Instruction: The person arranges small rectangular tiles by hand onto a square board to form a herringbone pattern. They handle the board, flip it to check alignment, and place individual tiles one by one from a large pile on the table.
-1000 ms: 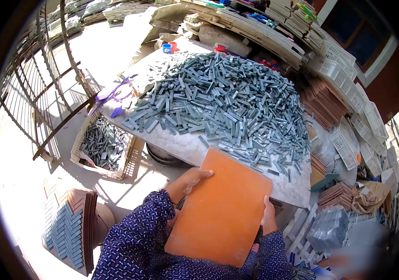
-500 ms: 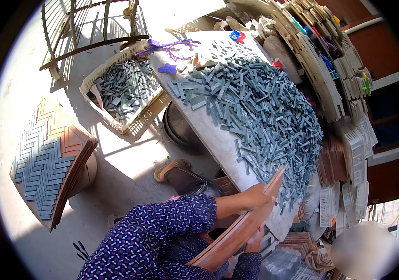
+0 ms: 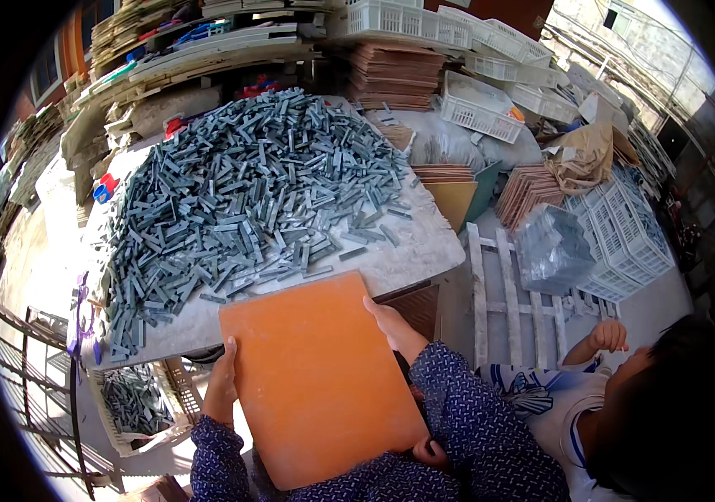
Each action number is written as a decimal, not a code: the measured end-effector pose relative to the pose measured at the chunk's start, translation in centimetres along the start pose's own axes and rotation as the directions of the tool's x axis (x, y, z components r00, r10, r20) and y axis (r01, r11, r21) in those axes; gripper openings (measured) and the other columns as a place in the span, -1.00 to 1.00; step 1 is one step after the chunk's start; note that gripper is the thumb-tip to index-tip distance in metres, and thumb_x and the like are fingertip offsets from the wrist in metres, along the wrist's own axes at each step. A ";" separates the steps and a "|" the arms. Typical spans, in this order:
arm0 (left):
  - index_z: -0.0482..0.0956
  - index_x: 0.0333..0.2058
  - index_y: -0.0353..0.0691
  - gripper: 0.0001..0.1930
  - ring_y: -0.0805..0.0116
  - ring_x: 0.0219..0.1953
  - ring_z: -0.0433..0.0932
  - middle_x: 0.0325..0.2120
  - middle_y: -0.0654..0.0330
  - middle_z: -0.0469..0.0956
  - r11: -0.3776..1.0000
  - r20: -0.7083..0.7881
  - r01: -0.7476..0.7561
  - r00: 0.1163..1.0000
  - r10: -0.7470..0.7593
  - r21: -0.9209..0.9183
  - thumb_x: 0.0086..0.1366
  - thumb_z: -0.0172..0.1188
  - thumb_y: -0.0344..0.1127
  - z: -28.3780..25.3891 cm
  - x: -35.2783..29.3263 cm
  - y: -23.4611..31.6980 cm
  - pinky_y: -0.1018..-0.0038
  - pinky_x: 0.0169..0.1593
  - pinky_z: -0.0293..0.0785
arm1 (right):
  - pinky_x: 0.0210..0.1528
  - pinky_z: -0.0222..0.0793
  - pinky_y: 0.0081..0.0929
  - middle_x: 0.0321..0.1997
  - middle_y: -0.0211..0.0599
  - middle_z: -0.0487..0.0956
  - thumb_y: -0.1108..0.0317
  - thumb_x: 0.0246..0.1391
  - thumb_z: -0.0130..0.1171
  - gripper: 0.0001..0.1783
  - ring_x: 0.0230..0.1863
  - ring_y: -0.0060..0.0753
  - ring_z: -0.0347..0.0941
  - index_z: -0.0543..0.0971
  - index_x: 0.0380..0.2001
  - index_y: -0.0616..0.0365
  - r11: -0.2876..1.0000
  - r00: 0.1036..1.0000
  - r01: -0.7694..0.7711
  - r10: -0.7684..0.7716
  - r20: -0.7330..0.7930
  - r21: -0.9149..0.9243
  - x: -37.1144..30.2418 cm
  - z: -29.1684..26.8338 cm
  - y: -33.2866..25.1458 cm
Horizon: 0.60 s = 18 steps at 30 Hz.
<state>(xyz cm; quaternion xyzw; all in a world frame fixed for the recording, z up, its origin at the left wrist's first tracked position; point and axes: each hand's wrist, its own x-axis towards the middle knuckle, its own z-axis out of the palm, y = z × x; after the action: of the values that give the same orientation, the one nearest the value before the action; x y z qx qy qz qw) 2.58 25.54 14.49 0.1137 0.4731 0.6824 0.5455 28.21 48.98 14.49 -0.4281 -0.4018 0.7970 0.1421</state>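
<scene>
A flat, square-cornered orange board (image 3: 316,376) is held in front of me, tilted, its broad face toward me. My left hand (image 3: 222,372) grips its left edge, thumb along the side. On its upper right edge my right hand (image 3: 389,322) is closed, thumb on the face. A third hand (image 3: 430,454) is at the board's lower right corner; its arm is hidden. Just beyond the board's top edge is the table (image 3: 424,251), bearing a big heap of grey-green stone strips (image 3: 257,184).
A person (image 3: 566,402) is close on my right, one hand (image 3: 607,336) raised. Beyond are a white slatted pallet (image 3: 512,309), plastic-wrapped stacks (image 3: 554,247) and white crates (image 3: 481,109). Brown boards (image 3: 395,75) are piled behind the table. A crate of strips (image 3: 136,406) sits at lower left.
My view has swung to the right. The board, seen nearly edge-on with other layers before, now shows its broad orange face. A person has come into view at right.
</scene>
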 end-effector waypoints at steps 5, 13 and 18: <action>0.18 0.18 -0.37 -0.38 0.28 0.12 0.35 0.12 0.10 0.32 0.977 0.003 -0.080 0.997 0.081 0.197 0.38 -0.15 0.06 1.4 -1.4 0.8 0.38 0.16 0.30 | 0.23 0.15 -0.30 0.20 -0.20 0.35 -0.15 0.28 -0.35 -0.29 0.19 -0.30 0.28 0.24 0.19 0.27 0.915 0.885 -0.066 -0.131 0.446 0.399 -0.6 -2.0 2.4; 0.12 0.21 -0.28 -0.35 0.24 0.11 0.36 0.13 0.09 0.30 0.950 -0.038 0.046 0.999 -0.036 0.309 0.39 -0.26 0.14 0.2 -0.5 1.4 0.35 0.12 0.36 | 0.37 -0.25 -0.41 0.43 -0.21 -0.09 0.25 0.21 -0.06 -0.23 0.42 -0.40 -0.21 -0.16 0.35 0.23 0.870 0.809 0.397 -0.482 0.336 0.292 -7.0 -0.5 5.8; -0.01 0.27 -0.26 -0.35 0.22 0.15 0.32 0.18 0.05 0.23 0.965 0.003 -0.004 1.000 0.004 0.261 0.41 -0.32 0.11 -0.4 -0.4 0.4 0.34 0.15 0.33 | 0.36 -0.24 -0.43 0.43 -0.17 -0.11 0.42 0.15 -0.05 -0.18 0.41 -0.37 -0.19 -0.23 0.35 0.18 0.787 0.717 0.470 -0.604 0.347 0.398 -9.3 2.2 3.5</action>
<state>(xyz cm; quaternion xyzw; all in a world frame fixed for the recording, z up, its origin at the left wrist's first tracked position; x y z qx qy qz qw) 2.21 25.02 14.69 0.1863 0.5577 0.6153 0.5250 32.41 40.28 17.76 -0.0666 -0.4135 0.8458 0.3304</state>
